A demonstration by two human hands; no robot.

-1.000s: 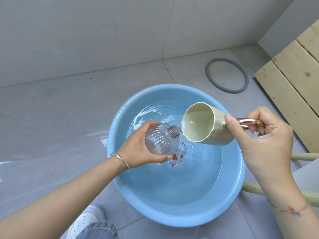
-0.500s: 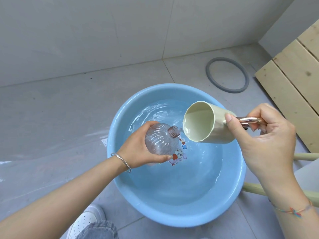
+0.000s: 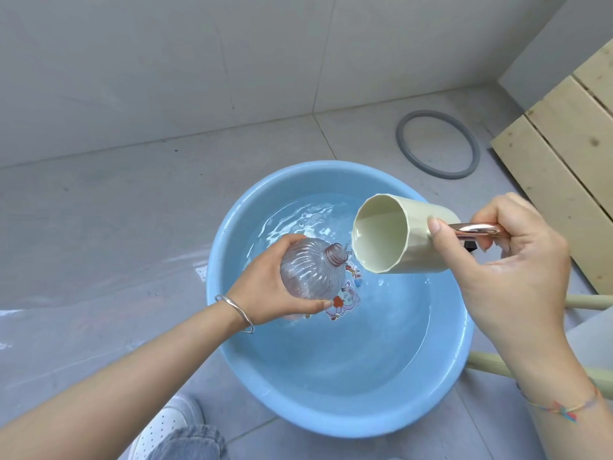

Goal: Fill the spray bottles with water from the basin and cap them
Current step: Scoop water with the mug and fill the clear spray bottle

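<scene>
A round blue basin (image 3: 335, 413) of water sits on the grey tile floor. Over its left half my left hand (image 3: 265, 290) grips a clear ribbed spray bottle (image 3: 310, 272), uncapped, its threaded neck tilted to the upper right. My right hand (image 3: 507, 270) holds a cream cup (image 3: 394, 234) by its shiny metal handle. The cup lies tipped on its side, mouth facing left, its lower lip right beside the bottle's neck. A thin stream of water runs off that lip at the neck. No spray cap is in view.
A grey rubber ring (image 3: 438, 144) lies on the floor beyond the basin. Pale wooden planks (image 3: 564, 154) lean at the right. Greenish poles (image 3: 491, 363) cross the floor under my right forearm. My white shoe (image 3: 166, 426) and jeans knee are at the bottom left.
The cup has stayed tipped at the bottle's neck, shifting only slightly. The splashing on the basin water below the neck has calmed. The bottle has barely moved.
</scene>
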